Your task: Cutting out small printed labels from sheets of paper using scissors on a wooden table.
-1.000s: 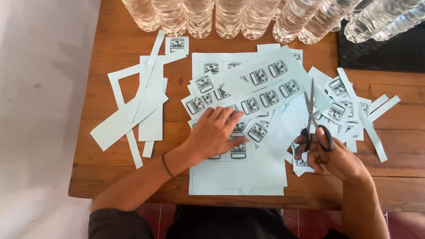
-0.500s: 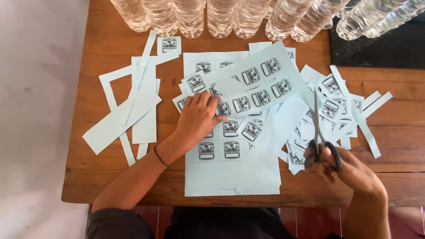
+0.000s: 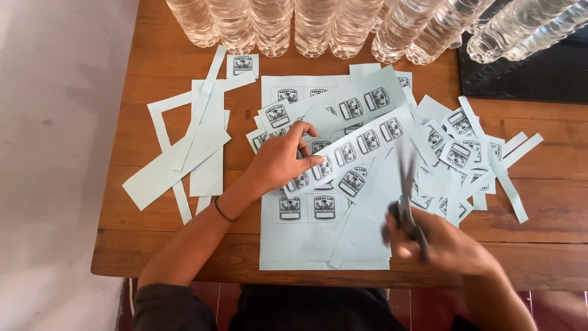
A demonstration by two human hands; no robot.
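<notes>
Gripping: a strip of printed labels [image 3: 346, 153] is pinched in the left hand [image 3: 278, 162], thumb on top and fingers closed on the strip's near-left end.
Strip position: it is held just above the pale blue label sheet [image 3: 306, 236] at the middle of the wooden table [image 3: 153, 79], over other loose label pieces.
Long axis: the strip runs diagonally, from low at the left hand up and away to the right, ending near the pile of cut labels [image 3: 459, 153].
Right hand: the right hand [image 3: 447, 245] is closed through the handles of the scissors [image 3: 407, 196]; it is blurred, so whether the blades are parted or together cannot be told.
Scissor direction: the blades are pointed away from the body, slightly leftward, toward the free right end of the strip.
Key relation: the strip's free end lies up and left of the scissor tips, near them; whether blade and paper touch cannot be told.
Nearer hand: the left hand is already on the strip; the right is apart from it.
Hands to each other: well apart, left ahead, right nearer the table edge.
Surroundings: paper offcuts [image 3: 190, 153] lie left of the left hand; clear plastic bottles [image 3: 318, 24] are lined along the far edge.
</notes>
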